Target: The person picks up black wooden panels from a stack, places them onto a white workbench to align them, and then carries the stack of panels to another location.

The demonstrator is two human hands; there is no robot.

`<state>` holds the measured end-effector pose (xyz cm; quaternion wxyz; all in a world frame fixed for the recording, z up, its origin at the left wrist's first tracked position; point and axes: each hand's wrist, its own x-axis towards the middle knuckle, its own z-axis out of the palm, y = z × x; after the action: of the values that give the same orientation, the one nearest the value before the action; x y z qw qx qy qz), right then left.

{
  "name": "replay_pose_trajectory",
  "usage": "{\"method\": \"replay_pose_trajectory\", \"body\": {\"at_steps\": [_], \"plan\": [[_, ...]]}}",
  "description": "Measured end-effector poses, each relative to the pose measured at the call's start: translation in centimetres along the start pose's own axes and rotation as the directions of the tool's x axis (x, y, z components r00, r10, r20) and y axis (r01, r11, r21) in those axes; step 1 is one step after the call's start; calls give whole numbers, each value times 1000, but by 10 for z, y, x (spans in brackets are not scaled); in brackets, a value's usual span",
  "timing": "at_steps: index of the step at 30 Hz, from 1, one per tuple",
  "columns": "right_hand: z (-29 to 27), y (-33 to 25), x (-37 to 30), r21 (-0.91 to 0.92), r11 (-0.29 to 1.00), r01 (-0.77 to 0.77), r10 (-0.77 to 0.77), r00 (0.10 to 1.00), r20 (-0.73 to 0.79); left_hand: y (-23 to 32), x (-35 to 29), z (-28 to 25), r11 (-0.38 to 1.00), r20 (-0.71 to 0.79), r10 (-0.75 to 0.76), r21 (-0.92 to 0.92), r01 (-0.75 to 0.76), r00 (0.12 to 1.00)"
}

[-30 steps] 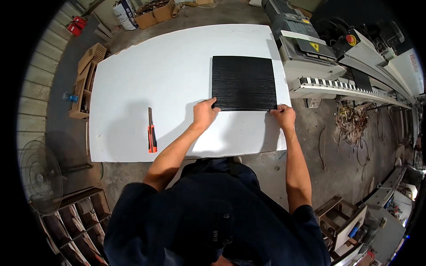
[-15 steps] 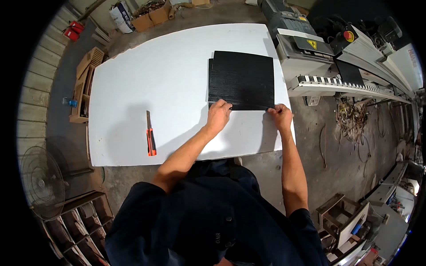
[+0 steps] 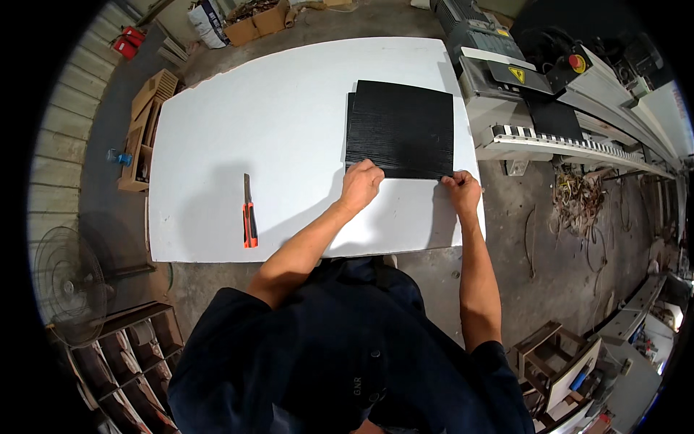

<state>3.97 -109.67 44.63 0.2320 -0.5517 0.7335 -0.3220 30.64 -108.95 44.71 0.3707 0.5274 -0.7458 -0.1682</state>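
Observation:
Two or more black wood-grained panels [image 3: 405, 126] lie stacked on the right part of a white tabletop [image 3: 246, 123], the upper one slightly offset from the one beneath. My left hand [image 3: 362, 185] is closed at the stack's near left corner, its fingers curled on the edge. At the near right corner, my right hand [image 3: 464, 194] pinches the edge between thumb and fingers. Exactly how many panels the fingers grip is hidden. Apart from both hands, an orange and black utility knife [image 3: 249, 220] rests on the table to the left with its blade out.
Beyond the table's right edge stands a grey machine with a toothed conveyor track [image 3: 564, 143] and a red button [image 3: 577, 63]. A wire-cage fan [image 3: 69, 286] and a divided wooden rack [image 3: 123, 365] are at the lower left. Tangled strips [image 3: 578, 192] lie on the floor at right.
The whole view has shifted slightly. Both hands stay at the panels' near edge, with the left fingers now looking a little more curled. Panels and knife keep their places on the table.

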Motion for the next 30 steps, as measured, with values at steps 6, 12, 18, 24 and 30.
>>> {"method": "replay_pose_trajectory", "body": {"at_steps": [6,12,18,24,30], "plan": [[0,10,0,30,996,87,-87,996,-6,4,0,-27,986,-90,-124,104,133,988],[-4,-7,1,-106,958,268,-260,962,83,-9,-2,-32,952,20,-164,264,153,986],[-6,-2,2,-145,920,363,-359,932,54,-8,-16,-35,910,14,-134,398,118,991],[-8,-1,0,-203,936,287,-274,957,92,-5,-15,-39,923,-46,-171,343,177,984],[-8,-4,-12,-172,934,313,-293,947,132,-15,-16,-53,940,0,-174,298,166,985]]}}
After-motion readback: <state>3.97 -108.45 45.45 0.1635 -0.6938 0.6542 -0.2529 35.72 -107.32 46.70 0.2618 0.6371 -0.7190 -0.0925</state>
